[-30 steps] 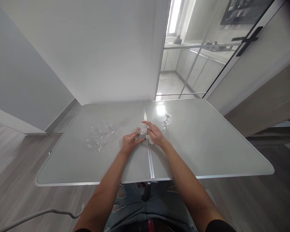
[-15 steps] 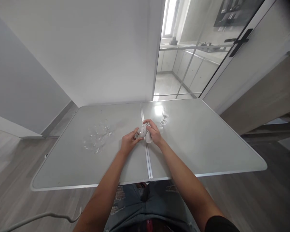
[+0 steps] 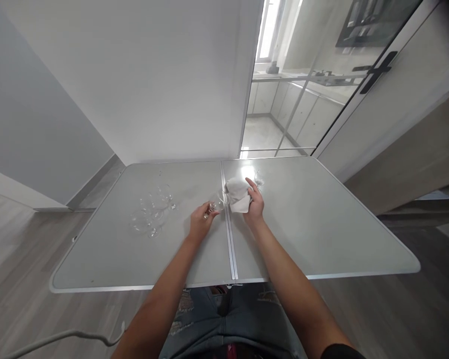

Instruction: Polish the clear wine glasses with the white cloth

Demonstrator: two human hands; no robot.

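Near the table's middle seam, my left hand (image 3: 201, 221) is closed around the stem end of a clear wine glass (image 3: 219, 201), its bowl tilted to the right. A white cloth (image 3: 238, 194) is gripped by my right hand (image 3: 254, 203), spread out just right of the glass bowl's rim. Whether cloth and rim touch, I cannot tell. Another stemmed glass (image 3: 259, 179) stands beyond my right hand, partly hidden by the fingers. To the left, several clear glasses (image 3: 153, 214) are grouped together on the table.
The pale folding table (image 3: 314, 229) has a metal seam (image 3: 229, 247) down its middle and a metal edge. Behind it rise a white wall (image 3: 179, 80) and a glazed door with a black handle (image 3: 379, 72). A grey hose (image 3: 71, 333) lies at lower left.
My right hand has drawn the cloth out of the glass bowl and away to the right, and the cloth is now spread wider. My left hand keeps the glass in nearly the same place.
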